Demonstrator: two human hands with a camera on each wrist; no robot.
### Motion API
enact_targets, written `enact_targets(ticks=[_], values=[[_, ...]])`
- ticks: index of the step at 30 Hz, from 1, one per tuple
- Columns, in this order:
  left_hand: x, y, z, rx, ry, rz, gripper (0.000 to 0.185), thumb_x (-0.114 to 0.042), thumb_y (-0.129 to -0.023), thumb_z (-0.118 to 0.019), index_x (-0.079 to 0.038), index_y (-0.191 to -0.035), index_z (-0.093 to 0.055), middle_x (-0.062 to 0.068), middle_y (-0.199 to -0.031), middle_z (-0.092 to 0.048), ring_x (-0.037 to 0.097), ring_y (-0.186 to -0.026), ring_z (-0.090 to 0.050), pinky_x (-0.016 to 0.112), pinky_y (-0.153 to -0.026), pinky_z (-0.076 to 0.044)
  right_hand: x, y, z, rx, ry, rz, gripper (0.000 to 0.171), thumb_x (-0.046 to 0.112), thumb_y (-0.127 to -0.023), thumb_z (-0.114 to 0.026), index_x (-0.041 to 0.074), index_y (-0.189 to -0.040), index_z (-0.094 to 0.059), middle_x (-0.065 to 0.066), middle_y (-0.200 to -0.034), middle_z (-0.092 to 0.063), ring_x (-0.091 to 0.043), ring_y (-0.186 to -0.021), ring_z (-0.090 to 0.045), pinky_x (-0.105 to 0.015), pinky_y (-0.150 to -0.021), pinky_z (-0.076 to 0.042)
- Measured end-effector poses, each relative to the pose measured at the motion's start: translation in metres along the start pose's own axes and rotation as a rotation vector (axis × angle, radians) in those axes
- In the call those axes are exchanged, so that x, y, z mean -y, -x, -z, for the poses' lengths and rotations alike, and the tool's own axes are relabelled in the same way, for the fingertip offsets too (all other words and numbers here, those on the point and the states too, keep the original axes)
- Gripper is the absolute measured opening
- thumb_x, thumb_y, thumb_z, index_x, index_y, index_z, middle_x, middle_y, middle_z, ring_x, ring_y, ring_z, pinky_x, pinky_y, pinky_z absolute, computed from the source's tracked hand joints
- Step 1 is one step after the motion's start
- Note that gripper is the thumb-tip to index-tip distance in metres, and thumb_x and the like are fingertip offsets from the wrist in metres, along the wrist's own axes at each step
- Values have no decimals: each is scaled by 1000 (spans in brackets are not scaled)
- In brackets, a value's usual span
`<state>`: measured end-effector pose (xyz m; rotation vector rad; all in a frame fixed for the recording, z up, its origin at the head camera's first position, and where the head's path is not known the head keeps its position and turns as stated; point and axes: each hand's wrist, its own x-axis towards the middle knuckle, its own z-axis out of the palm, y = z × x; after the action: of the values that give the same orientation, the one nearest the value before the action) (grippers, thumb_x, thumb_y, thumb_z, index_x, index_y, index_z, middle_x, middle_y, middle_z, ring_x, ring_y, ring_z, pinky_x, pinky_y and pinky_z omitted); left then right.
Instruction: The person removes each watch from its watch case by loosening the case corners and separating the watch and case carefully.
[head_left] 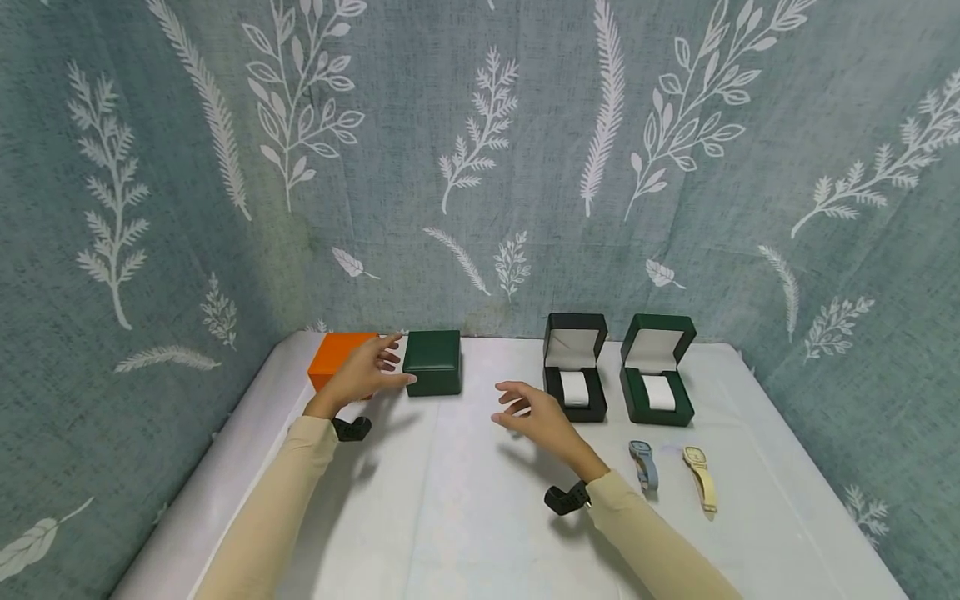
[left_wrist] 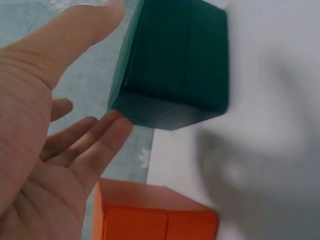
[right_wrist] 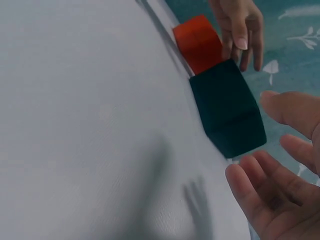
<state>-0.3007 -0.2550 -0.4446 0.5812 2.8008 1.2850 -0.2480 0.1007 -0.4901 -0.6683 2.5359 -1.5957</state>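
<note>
Currently the left hand point(head_left: 362, 372) is spread with fingers relaxed and holds nothing; its fingertips point(left_wrist: 118, 125) are seen just at the near left corner of the closed green box point(head_left: 432, 362), touching it or nearly so, while the thumb reaches along the box's top edge. The right hand point(head_left: 534, 419) is likewise loose and unclenched, held above the table point(head_left: 450, 517) well apart from the box, palm turned toward it.

The closed green box stands at the back left of the table, just beside an orange box point(head_left: 335, 357) on its left. It is judged to be rigid, light, and smooth-skinned, so a grip on flat faces could slip; it is best taken across two opposite side walls, low on the body, with the lid seam left free.

Further right, two open boxes are set side by side, a black one point(head_left: 575, 367) and a green one point(head_left: 658, 369), each with a white cushion inside. In front of them two watches lie flat, one blue-grey point(head_left: 643, 464) and one cream point(head_left: 700, 475).
</note>
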Motion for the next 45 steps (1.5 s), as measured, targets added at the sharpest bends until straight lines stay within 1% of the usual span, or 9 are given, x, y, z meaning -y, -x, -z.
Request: enact_targets(ticks=[6, 12, 16, 20, 25, 32, 36, 40, 45], values=[[0, -6, 10, 89, -31, 47, 102, -32, -85, -87, 0, -161, -27, 25, -155, -42, 39, -121, -61, 51, -99, -53, -2, -22, -14, 24, -8, -21, 58, 32, -93, -79, 12, -144, -59, -13, -127, -67, -18, -101, -68, -36, -81, -57], [3, -15, 14, 178, -36, 84, 103, -25, -88, -85, 2, -162, -19, 31, -151, -44, 41, -122, -62, 48, -98, -54, -3, -39, -25, 26, -6, -40, 58, 30, -95, -77, 12, -146, -57, -11, -128, -66, -20, -106, -65, -39, -85, -57], [3, -21, 12, 213, -36, 123, 106, -27, -87, -85, 2, -162, -17, 29, -151, -45, 36, -120, -64, 43, -95, -56, -5, -48, -29, 20, 7, -57, 58, 30, -95, -77, 12, -146, -57, -10, -127, -67, -21, -108, -65, -41, -89, -56], [3, -28, 10, 229, -42, 156, 107, -28, -86, -86, 2, -162, -17, 27, -150, -46, 33, -117, -64, 41, -92, -57, -8, -57, -34, 3, 7, -68, 58, 29, -95, -77, 9, -145, -58, -11, -125, -68, -22, -108, -66, -40, -88, -56], [3, -32, 12, 249, -15, 183, 106, -21, -87, -86, 0, -163, -15, 28, -149, -46, 37, -120, -61, 45, -93, -57, -8, -69, -42, -3, -8, -61, 57, 28, -95, -77, 7, -145, -58, -13, -124, -69, -24, -106, -67, -39, -85, -57], [6, -38, 17, 322, 34, 221, 111, -20, -87, -85, -3, -165, -8, 32, -151, -41, 43, -127, -57, 53, -99, -53, -7, -78, -52, -1, -34, -97, 60, 28, -94, -78, 7, -146, -57, -13, -124, -67, -23, -105, -68, -38, -82, -58], [8, -43, 20, 365, 78, 242, 116, -19, -87, -85, -5, -165, -1, 34, -154, -36, 46, -130, -53, 55, -102, -50, -7, -83, -55, -26, -54, -123, 61, 25, -93, -78, 3, -146, -56, -15, -123, -67, -24, -100, -70, -38, -83, -58], [10, -47, 23, 393, 116, 267, 117, -15, -87, -86, -8, -166, 1, 33, -158, -29, 48, -132, -50, 56, -103, -49, -10, -87, -58, -32, -88, -146, 61, 24, -93, -79, 2, -145, -56, -15, -123, -67, -23, -93, -71, -37, -80, -59], [9, -49, 25, 415, 137, 278, 117, -15, -86, -86, -9, -166, 0, 25, -168, -10, 45, -128, -55, 57, -103, -48, -11, -90, -63, -37, -96, -164, 61, 25, -92, -80, 5, -145, -57, -12, -122, -68, -19, -90, -71, -33, -76, -59]])
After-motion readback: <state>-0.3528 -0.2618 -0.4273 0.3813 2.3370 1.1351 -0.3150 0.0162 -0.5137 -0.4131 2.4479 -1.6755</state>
